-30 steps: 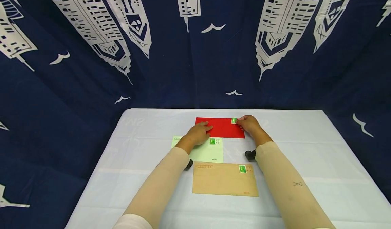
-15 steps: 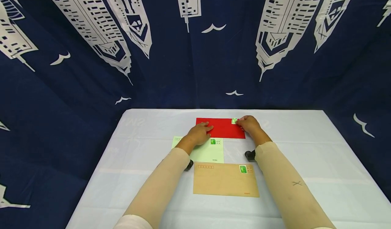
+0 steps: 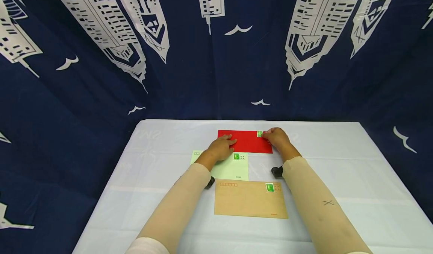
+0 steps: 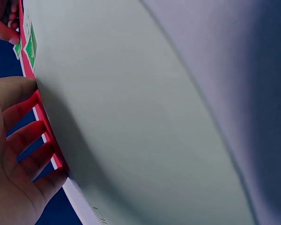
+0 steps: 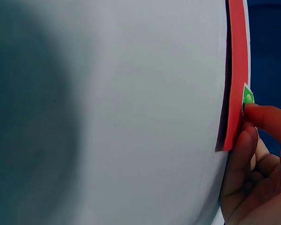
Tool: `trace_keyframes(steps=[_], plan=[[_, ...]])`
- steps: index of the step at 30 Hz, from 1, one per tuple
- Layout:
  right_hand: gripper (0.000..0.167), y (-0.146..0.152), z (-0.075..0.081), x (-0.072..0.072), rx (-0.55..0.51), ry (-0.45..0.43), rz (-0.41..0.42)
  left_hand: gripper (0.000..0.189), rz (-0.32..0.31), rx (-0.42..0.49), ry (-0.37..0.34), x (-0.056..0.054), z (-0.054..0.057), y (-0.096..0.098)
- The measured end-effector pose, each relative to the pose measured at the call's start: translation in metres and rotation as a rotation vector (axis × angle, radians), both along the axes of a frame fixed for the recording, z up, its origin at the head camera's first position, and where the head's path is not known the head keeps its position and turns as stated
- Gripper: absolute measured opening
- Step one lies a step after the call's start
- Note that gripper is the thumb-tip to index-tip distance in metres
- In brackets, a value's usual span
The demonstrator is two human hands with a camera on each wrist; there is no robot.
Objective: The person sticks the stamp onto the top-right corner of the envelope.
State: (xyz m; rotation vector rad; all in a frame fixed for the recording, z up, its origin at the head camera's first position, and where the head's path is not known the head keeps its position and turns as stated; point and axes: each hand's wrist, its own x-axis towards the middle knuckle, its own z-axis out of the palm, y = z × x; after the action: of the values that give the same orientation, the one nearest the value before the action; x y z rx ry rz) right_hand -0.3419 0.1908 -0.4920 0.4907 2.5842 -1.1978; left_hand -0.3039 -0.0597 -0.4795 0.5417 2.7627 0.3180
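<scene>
A red envelope (image 3: pixel 252 143) lies near the far edge of the table. Spread across its left part, my left hand (image 3: pixel 220 148) rests with fingers extended, steadying touch seen also in the left wrist view, where the fingers (image 4: pixel 35 136) reach over the red paper. At the envelope's upper right corner, my right hand (image 3: pixel 275 136) pinches a small green stamp (image 3: pixel 259 134) between thumb and finger. In the right wrist view the stamp (image 5: pixel 247 96) stands tilted up from the red surface, its lower part hidden by the thumb. The remaining right fingers are curled beside the envelope's corner.
A pale green envelope (image 3: pixel 233 169), partly under my left hand and wrist, bears a green stamp (image 3: pixel 236 156). Nearer lies a brown envelope (image 3: pixel 250 201) with its own green stamp (image 3: pixel 269 187). White cloth covers the table (image 3: pixel 338 178); a dark blue printed curtain (image 3: pixel 216 77) hangs behind.
Both hands and the stamp keep almost the same place on the red envelope. The head view has shifted very slightly.
</scene>
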Motion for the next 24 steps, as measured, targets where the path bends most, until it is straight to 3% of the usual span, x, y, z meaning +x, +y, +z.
trace_keyframes(steps=[24], plan=[[0.024, -0.0005, -0.0015, -0.0016, 0.046, -0.025, -0.015, 0.051, -0.003, -0.024, 0.008, 0.0007, 0.0005, 0.0000]])
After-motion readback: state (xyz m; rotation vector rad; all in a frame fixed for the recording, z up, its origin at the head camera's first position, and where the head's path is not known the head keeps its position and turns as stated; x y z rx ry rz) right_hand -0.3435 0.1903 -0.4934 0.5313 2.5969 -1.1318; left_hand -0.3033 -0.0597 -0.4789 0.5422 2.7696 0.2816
